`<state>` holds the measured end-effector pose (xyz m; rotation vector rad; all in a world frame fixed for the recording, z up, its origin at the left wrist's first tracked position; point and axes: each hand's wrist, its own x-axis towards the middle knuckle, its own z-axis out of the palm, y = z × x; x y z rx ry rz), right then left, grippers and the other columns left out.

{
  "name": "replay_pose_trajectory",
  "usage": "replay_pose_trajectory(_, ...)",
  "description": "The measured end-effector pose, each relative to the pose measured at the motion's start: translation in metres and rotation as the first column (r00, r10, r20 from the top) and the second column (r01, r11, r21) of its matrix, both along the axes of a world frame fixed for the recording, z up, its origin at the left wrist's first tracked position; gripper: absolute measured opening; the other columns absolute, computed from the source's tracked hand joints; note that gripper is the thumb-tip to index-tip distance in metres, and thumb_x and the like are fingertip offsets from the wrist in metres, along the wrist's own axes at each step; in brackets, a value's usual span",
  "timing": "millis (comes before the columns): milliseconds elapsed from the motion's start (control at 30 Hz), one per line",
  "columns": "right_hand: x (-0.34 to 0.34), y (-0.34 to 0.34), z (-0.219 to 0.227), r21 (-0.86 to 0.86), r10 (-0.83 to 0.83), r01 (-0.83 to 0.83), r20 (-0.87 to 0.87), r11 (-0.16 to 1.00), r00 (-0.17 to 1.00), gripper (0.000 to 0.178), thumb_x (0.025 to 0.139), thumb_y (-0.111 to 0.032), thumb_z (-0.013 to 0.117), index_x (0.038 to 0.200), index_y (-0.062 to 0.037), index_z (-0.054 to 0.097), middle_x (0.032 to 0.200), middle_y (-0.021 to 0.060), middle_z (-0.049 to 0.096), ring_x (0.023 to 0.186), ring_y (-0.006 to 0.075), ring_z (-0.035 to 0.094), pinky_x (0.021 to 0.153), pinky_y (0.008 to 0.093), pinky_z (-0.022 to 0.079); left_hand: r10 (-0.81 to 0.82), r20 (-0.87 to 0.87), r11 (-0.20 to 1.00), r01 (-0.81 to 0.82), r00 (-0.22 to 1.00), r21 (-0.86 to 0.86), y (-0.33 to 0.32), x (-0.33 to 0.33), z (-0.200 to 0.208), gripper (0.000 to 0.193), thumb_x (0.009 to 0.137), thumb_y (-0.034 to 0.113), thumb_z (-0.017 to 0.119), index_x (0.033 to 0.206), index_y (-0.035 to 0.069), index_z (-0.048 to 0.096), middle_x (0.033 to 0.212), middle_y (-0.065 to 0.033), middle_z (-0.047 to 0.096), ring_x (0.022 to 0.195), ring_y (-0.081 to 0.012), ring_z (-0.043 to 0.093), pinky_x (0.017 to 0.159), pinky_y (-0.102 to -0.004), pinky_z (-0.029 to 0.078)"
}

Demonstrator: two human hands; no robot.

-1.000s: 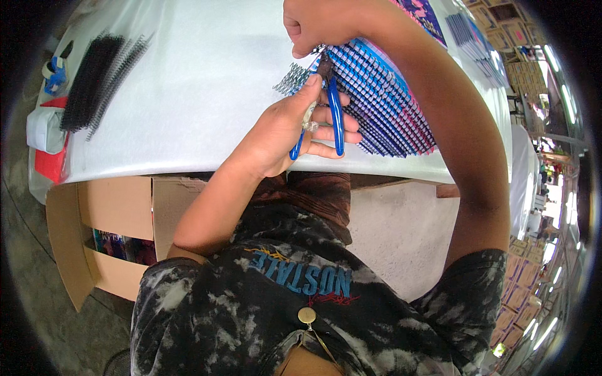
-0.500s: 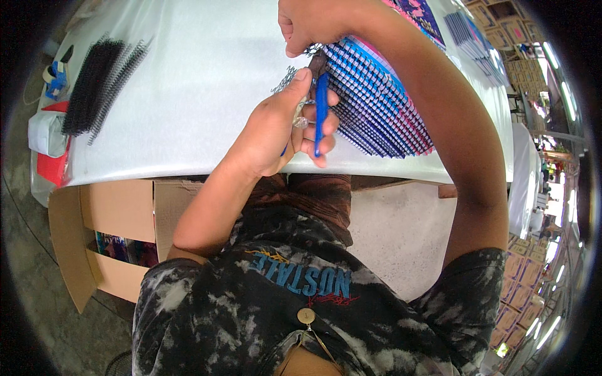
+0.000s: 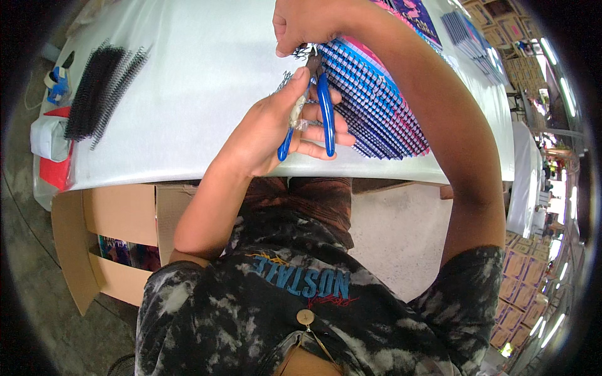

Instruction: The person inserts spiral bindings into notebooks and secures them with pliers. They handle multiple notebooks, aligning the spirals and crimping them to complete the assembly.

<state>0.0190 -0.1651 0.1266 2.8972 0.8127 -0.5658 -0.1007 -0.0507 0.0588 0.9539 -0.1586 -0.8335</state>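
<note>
My left hand point(image 3: 276, 128) grips a pair of blue-handled pliers point(image 3: 323, 113), jaws pointing up at the wire spiral end of a notebook. My right hand point(image 3: 304, 25) presses on the near end of the top notebook, fingers curled on its wire binding right above the plier jaws. A fanned stack of spiral-bound notebooks point(image 3: 382, 106) with pink, blue and purple covers lies on the white table point(image 3: 188, 81), running toward its front edge.
A bundle of black wire binding coils point(image 3: 97, 91) lies at the table's left. A blue tape dispenser point(image 3: 58, 81) and a white and red package point(image 3: 50, 147) sit at the left edge. An open cardboard box point(image 3: 106, 238) stands under the table. More stacks and boxes point(image 3: 476, 44) lie far right.
My left hand brought the pliers upward to the binding, closed the handles, then spread them slightly apart again. My right hand stayed on the notebook's end.
</note>
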Motion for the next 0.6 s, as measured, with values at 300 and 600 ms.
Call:
replay_pose_trajectory(300, 0.016, -0.013, -0.021, 0.102, 0.209, -0.208, -0.002, 0.973, 0.978, 0.032, 0.066, -0.033, 0.064, 0.062, -0.0013, 0.064, 0.063, 0.0185, 0.060, 0.057, 0.0319, 0.057, 0.057, 0.0411, 0.045, -0.007, 0.014, 0.999, 0.006, 1.000, 0.054, 0.001, 0.000, 0.002, 0.064, 0.093, 0.056, 0.023, 0.111, -0.001, 0.047, 0.087, -0.0164, 0.059, 0.084, -0.0299, 0.065, 0.062, -0.0338, 0.055)
replay_pose_trajectory(600, 0.009, -0.013, -0.012, 0.150, 0.133, -0.129, -0.016, 0.980, 0.991, 0.032, 0.068, -0.031, 0.066, 0.064, 0.0006, 0.065, 0.061, 0.0169, 0.061, 0.058, 0.0293, 0.058, 0.058, 0.0388, 0.046, -0.017, -0.007, 1.000, 0.017, 1.000, 0.003, 0.001, -0.003, 0.001, 0.061, 0.093, 0.055, 0.025, 0.108, 0.000, 0.047, 0.080, -0.0140, 0.058, 0.073, -0.0259, 0.063, 0.059, -0.0324, 0.054)
